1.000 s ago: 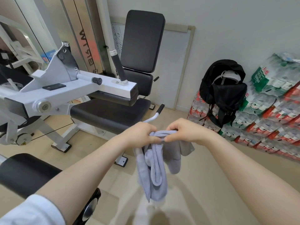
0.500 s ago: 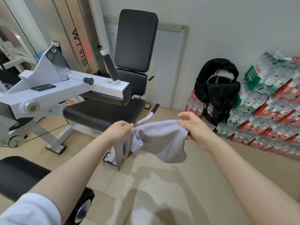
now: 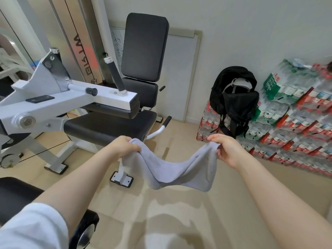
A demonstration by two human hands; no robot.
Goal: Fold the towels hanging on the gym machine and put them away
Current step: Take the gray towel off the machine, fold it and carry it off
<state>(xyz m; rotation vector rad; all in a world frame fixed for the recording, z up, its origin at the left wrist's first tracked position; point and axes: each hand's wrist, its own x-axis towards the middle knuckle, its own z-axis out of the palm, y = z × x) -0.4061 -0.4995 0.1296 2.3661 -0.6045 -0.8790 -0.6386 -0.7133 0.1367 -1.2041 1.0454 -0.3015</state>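
Observation:
A light grey towel [image 3: 172, 169] sags in the air between my two hands, above the beige floor. My left hand [image 3: 124, 146] grips one end of it, bunched in the fist. My right hand [image 3: 224, 148] pinches the other end, with that end hanging down in a flap. The white gym machine [image 3: 75, 99] with its black seat [image 3: 107, 126] and upright black backrest [image 3: 145, 45] stands just beyond my left hand. No other towel shows on the machine.
A black backpack [image 3: 235, 101] leans on stacked packs of bottled water [image 3: 296, 119] along the right wall. A whiteboard [image 3: 181, 72] stands against the back wall. A black padded roller [image 3: 23, 200] is at the lower left. Bare floor lies under the towel.
My hands were together holding the towel bunched and dangling; they have drawn apart sideways, spreading the towel out between them.

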